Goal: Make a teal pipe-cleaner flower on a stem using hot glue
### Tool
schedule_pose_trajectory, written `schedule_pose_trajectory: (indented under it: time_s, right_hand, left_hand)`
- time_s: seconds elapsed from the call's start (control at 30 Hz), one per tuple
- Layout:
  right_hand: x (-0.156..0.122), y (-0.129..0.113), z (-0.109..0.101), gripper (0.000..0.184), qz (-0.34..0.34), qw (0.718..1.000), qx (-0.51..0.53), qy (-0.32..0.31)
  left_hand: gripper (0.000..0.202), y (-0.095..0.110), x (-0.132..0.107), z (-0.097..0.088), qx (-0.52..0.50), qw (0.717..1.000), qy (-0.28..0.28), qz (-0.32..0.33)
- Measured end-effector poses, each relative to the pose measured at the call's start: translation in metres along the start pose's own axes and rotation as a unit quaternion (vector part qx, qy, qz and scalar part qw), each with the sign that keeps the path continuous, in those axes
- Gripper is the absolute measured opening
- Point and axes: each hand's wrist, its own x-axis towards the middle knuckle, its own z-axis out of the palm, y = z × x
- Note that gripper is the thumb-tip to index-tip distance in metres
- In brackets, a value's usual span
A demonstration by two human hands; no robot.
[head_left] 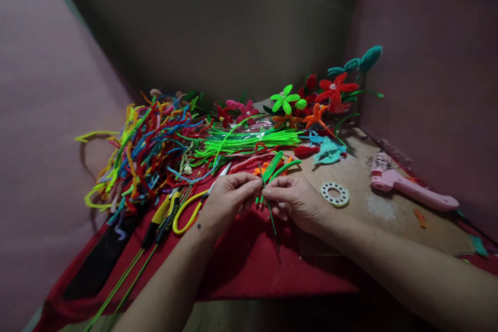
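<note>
Red cloth [237,280] covers the tabletop I look down on, with a flat tan board [361,231] over its right part. Pale pink wall [50,129] closes my view at left, a darker mauve wall [428,62] at right, a dark grey panel [218,26] at the back; the light is dim.

Mid-table, I see the left hand [237,194] and the right hand [298,199] close together, each with thumb and forefinger pinched on a thin dark green stem [272,220], long fuzzy green leaves [274,166] rising from the grip. I cannot tell how the lower fingers lie; the hands hide them.

To the left I have a tangled heap of multicoloured fuzzy pipe cleaners [143,150], pliers with black-and-yellow handles [168,218] and, just beside the left hand, yellow-handled scissors [201,195]. Behind the hands lies a bundle of bright green fuzzy stems [252,139], with fuzzy red, light green and orange flowers [285,98] beyond. On the board I make out a white ring with dark holes [344,195] near the right hand and, farther right, a pink long-handled tool [420,189]. The right forearm blocks part of the board's front from me.
</note>
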Motion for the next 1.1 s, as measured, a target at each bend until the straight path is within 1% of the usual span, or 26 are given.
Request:
schedule_pose_trajectory:
  time_s: [0.1, 0.3, 0.43, 0.57, 0.67, 0.73, 0.8, 1.0, 1.1]
  right_hand:
    - [0.0, 0.001, 0.0, 0.023, -0.007, 1.0, -0.016, 0.0]
    - [-0.001, -0.001, 0.001, 0.022, -0.015, 0.999, -0.03, -0.008]
    - [-0.003, -0.003, 0.003, 0.022, -0.012, 0.999, -0.038, -0.004]
    - [-0.004, -0.004, 0.004, 0.021, 0.004, 1.0, -0.028, -0.006]
    - [-0.004, -0.005, 0.005, 0.02, 0.01, 1.0, -0.002, -0.026]
    - [-0.005, -0.005, 0.004, 0.02, 0.009, 0.999, 0.009, -0.043]
    - [-0.005, -0.006, 0.004, 0.021, 0.004, 0.998, 0.015, -0.054]
    - [-0.005, -0.006, 0.004, 0.023, -0.003, 0.999, 0.02, -0.047]
    - [-0.005, -0.006, 0.004, 0.023, -0.002, 0.999, 0.023, -0.04]
  left_hand:
    - [0.023, 0.002, 0.0, 0.001, 0.013, 1.0, 0.007, 0.0]
    - [0.021, 0.004, -0.001, 0.004, 0.086, 0.996, 0.027, 0.024]
    - [0.016, 0.002, 0.0, 0.003, 0.092, 0.995, 0.023, 0.014]
    - [0.014, -0.001, 0.001, 0.001, 0.055, 0.998, 0.026, 0.007]
    - [0.015, -0.003, 0.003, 0.002, -0.023, 1.0, 0.001, 0.003]
    - [0.015, -0.004, 0.003, 0.002, -0.084, 0.996, -0.019, 0.005]
    - [0.015, -0.005, 0.003, 0.003, -0.12, 0.992, -0.029, 0.009]
    - [0.017, -0.007, 0.001, 0.002, -0.104, 0.993, -0.045, 0.022]
    - [0.018, -0.007, 0.0, 0.001, -0.084, 0.996, -0.034, 0.027]
